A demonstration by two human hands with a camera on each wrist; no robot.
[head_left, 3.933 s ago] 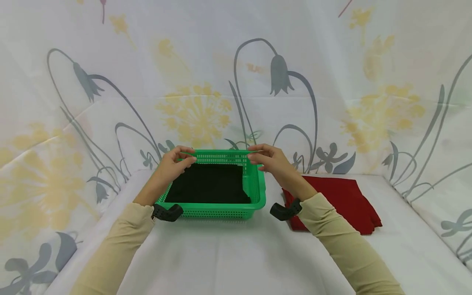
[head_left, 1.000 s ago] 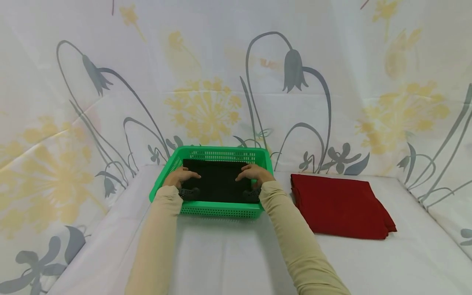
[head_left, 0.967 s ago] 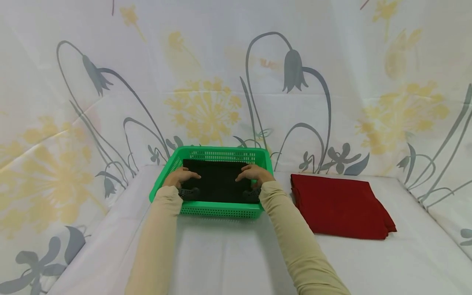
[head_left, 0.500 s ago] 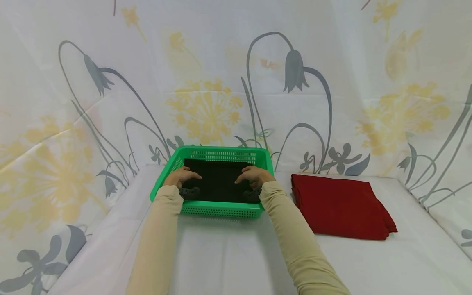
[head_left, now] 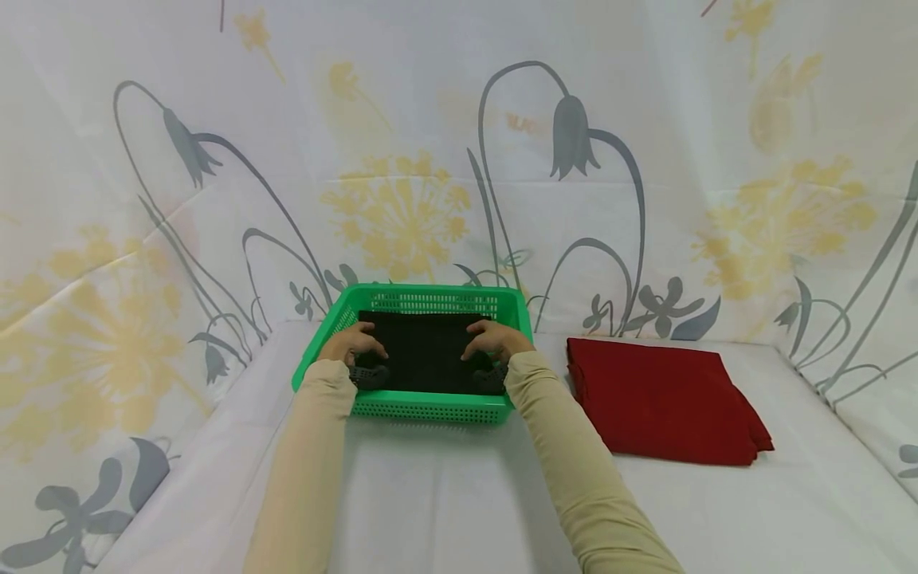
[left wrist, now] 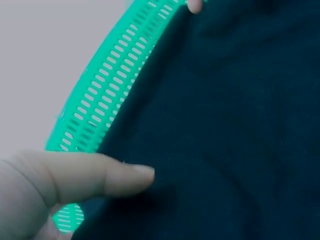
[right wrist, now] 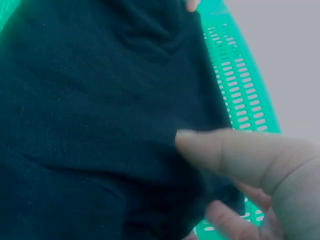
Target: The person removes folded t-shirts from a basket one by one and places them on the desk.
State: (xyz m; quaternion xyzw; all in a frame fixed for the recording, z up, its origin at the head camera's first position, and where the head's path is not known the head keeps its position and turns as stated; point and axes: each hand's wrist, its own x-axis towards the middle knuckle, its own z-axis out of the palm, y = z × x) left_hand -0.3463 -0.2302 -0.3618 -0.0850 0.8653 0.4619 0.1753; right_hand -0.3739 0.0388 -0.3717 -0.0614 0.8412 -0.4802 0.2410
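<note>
A folded black cloth (head_left: pixel 428 351) lies inside a green perforated plastic basket (head_left: pixel 430 399). At the cloth's left side, my left hand (head_left: pixel 350 344) grips the edge, with the thumb (left wrist: pixel 127 177) on top; most of its other fingers are hidden, though one fingertip shows at the far corner. My right hand (head_left: pixel 500 340) holds the opposite side. Its thumb (right wrist: pixel 210 147) lies over the cloth (right wrist: pixel 100 110), while its other fingers reach round the edge beside the basket wall (right wrist: pixel 240 95). How far the fingers go under the cloth is hidden.
A folded dark red cloth (head_left: pixel 660 402) lies on the white-covered table (head_left: pixel 466 494) to the right of the basket. A white curtain (head_left: pixel 430 119) with printed flowers hangs behind the basket and along the sides.
From above the basket, both hands have come down inside it to the black cloth's sides. The cloth now sits spread between them. Over the last half second, only the thumbs have shifted slightly.
</note>
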